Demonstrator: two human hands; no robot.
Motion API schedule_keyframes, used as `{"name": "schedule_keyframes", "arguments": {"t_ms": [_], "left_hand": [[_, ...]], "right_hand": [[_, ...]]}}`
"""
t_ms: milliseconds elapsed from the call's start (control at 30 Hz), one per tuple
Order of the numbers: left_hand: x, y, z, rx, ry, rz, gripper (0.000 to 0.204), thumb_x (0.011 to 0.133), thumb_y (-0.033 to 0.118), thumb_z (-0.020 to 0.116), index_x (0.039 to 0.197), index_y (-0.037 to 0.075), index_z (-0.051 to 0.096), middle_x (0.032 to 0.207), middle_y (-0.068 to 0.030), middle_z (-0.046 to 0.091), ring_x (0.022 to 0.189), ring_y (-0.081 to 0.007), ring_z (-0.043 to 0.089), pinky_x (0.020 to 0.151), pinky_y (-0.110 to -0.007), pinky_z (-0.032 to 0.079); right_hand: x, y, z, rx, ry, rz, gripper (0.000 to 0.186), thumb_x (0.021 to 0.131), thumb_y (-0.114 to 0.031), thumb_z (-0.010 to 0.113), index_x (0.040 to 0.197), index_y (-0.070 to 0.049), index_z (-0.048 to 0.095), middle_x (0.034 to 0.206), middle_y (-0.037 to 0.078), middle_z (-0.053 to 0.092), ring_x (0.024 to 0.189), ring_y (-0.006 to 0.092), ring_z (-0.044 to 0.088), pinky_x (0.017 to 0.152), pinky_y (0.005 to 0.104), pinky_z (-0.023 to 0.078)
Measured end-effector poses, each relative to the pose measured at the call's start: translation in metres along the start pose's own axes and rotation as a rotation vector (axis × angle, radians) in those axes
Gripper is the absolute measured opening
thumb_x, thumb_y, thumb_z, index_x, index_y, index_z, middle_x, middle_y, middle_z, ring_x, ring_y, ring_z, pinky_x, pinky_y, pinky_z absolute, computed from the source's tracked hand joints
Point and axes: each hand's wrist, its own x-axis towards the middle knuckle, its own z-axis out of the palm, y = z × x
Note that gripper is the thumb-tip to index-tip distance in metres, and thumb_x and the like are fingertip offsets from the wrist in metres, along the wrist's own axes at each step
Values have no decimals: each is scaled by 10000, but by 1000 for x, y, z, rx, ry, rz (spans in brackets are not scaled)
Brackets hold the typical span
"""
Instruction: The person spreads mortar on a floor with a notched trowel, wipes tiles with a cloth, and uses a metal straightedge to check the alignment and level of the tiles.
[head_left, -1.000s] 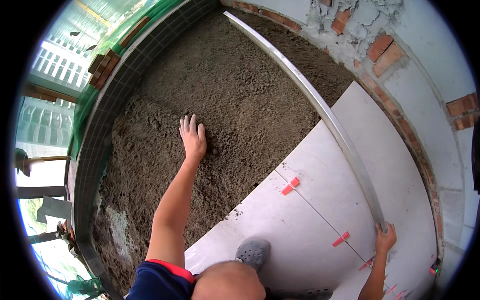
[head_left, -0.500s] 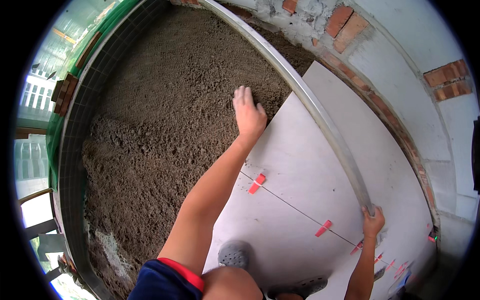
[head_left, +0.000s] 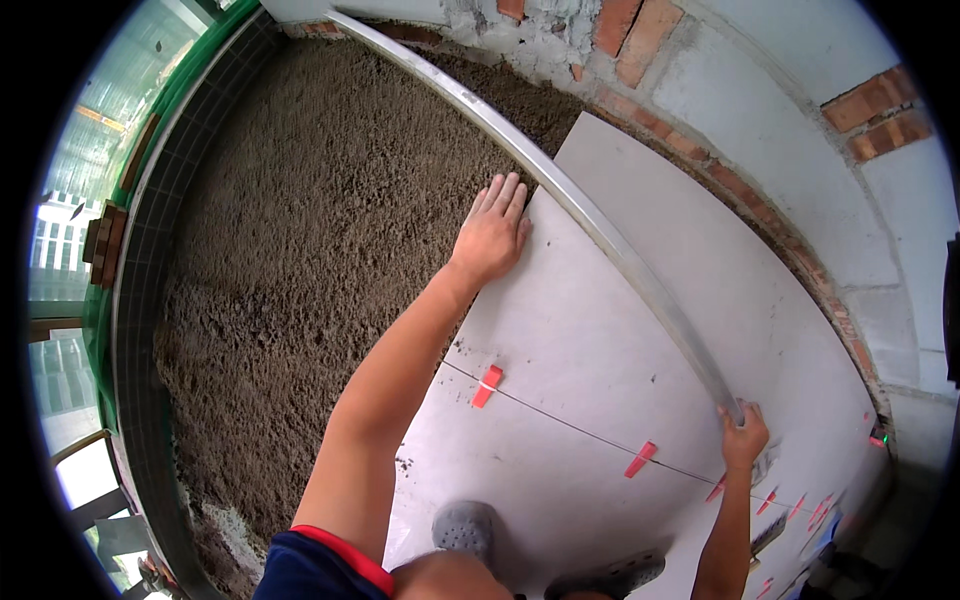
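Observation:
My right hand point(head_left: 743, 437) is closed round the near end of a long metal straightedge point(head_left: 590, 215). From there the bar runs over the pale floor tiles point(head_left: 600, 330) and across the mortar to the far wall. My left hand point(head_left: 490, 230) lies with fingers stretched out at the tile's left edge, its fingertips beside the bar. It holds nothing. The brown, crumbly mortar bed point(head_left: 310, 180) spreads to the left of the tiles, smoother at the far end and rougher nearer me.
Red levelling wedges point(head_left: 487, 386) sit along the tile joint. A dark tiled curb point(head_left: 135, 330) bounds the mortar on the left, with brick pieces point(head_left: 105, 243) on it. A block and brick wall point(head_left: 720, 110) stands on the right. My grey clog point(head_left: 464, 530) rests on the tile.
The straightedge's far end has swung left over the mortar in the view. My left hand has shifted slightly closer, its fingers now beside the bar. My right hand keeps its grip.

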Motion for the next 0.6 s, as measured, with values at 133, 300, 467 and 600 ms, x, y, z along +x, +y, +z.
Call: {"name": "schedule_keyframes", "arguments": {"t_ms": [133, 300, 467, 600], "left_hand": [[5, -11, -11, 29, -78, 115, 584, 994, 343, 402, 1448, -15, 318, 1528, -192, 280, 1437, -341, 213, 1174, -471, 165], [-32, 13, -22, 103, -116, 34, 662, 990, 435, 385, 1472, -3, 269, 1562, -181, 204, 1459, -322, 155, 1177, -498, 104], [-65, 28, -29, 91, -141, -37, 778, 966, 542, 378, 1484, -18, 226, 1567, -194, 175, 1461, -345, 133, 1173, -513, 98], [-41, 27, -20, 34, -125, -76, 860, 947, 579, 392, 1470, -75, 197, 1553, -259, 144, 1455, -380, 120, 1176, -498, 106]], "right_hand": [[1, -4, 0, 28, 18, -22, 379, 695, -304, 805, 954, -52, 690, 897, 99, 647, 797, 332, 633, 664, 398, 495], [0, -5, -2, -23, 7, -44, 392, 702, -341, 800, 951, -57, 695, 902, 89, 653, 800, 326, 637, 665, 392, 500], [3, -2, -2, -7, -3, -34, 389, 695, -344, 802, 946, -65, 697, 901, 83, 655, 797, 319, 638, 666, 389, 500], [-1, -2, 1, 38, 28, -32, 366, 669, -287, 818, 936, -68, 696, 902, 79, 657, 796, 311, 640, 670, 381, 503]]}}
